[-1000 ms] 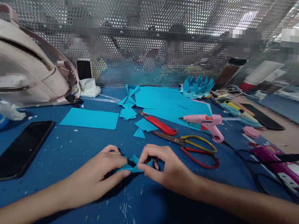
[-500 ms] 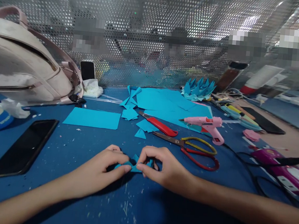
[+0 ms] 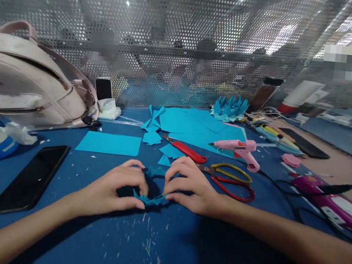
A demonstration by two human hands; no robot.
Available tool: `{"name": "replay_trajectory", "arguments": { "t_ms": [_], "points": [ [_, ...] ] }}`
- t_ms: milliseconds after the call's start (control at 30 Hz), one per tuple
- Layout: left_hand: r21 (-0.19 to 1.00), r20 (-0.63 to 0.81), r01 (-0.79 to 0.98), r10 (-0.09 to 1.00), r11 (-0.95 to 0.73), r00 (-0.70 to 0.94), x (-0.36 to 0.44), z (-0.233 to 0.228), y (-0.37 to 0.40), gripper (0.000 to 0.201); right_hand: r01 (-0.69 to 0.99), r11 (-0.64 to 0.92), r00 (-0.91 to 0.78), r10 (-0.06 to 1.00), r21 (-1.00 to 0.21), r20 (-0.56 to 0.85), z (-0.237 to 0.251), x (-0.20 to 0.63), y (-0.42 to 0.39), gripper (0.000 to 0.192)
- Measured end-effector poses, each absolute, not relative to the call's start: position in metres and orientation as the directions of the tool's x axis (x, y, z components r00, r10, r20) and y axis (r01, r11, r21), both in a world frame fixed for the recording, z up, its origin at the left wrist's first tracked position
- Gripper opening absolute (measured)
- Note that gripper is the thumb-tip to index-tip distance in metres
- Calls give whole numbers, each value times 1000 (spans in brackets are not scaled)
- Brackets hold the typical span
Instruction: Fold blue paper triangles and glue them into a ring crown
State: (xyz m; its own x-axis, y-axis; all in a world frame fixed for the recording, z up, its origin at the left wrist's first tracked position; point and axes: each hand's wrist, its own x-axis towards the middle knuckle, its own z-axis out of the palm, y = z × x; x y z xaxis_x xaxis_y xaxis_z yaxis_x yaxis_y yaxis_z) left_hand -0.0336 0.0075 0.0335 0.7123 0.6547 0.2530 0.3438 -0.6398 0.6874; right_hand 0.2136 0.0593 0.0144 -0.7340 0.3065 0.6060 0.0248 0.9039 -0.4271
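From the left, a plain blue sheet [image 3: 109, 143] lies flat, unfolded. My left hand [image 3: 111, 187] has its fingers curled behind the near edge of the folded blue paper [image 3: 154, 200], thumb in front; whether they pinch, I can't tell. The paper is between my hands above the counter [image 3: 154, 254], points folded in, seemingly a loop. My right hand [image 3: 197, 190] pinches its near right end. A spiky blue piece [image 3: 229, 108] farther right looks more finished, I judge.

Around me: black phone [image 3: 28, 180], red cutter [image 3: 189, 152], scissors [image 3: 223, 179] crowding my right knuckles, pink glue gun [image 3: 235, 147].
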Motion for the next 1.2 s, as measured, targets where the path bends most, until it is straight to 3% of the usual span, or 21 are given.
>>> {"name": "replay_trajectory", "arguments": {
  "t_ms": [133,300,433,533,633,767,933,1100,1200],
  "points": [
    [466,289,369,532,-804,796,-36,34,7,16,13,960,-795,179,-278,580,15,223,67,19],
    [503,324,317,515,-804,793,-31,25,2,15,-7,952,-836,161,-305,524,14,222,66,18],
    [717,300,245,606,-653,737,-34,22,3,18,-45,837,-805,293,-545,516,13,219,66,27],
    [885,204,190,721,-425,663,-38,22,6,36,-95,612,-772,453,-785,446,12,219,68,31],
    [961,146,110,802,-255,579,-39,20,10,42,-177,343,-750,560,-923,352,10,219,69,29],
    [996,77,-13,834,-83,547,-34,15,6,42,-273,86,-737,621,-958,266,6,216,63,28],
    [969,-66,-175,871,172,487,-22,18,-10,49,-341,-121,-752,630,-932,193,3,211,48,29],
    [881,-41,-443,961,164,273,-17,15,0,33,-340,-176,-696,707,-924,121,0,210,48,32],
    [793,-135,-553,959,255,248,-21,7,12,41,-341,-193,-617,784,-920,64,1,211,52,35]
  ]
}}
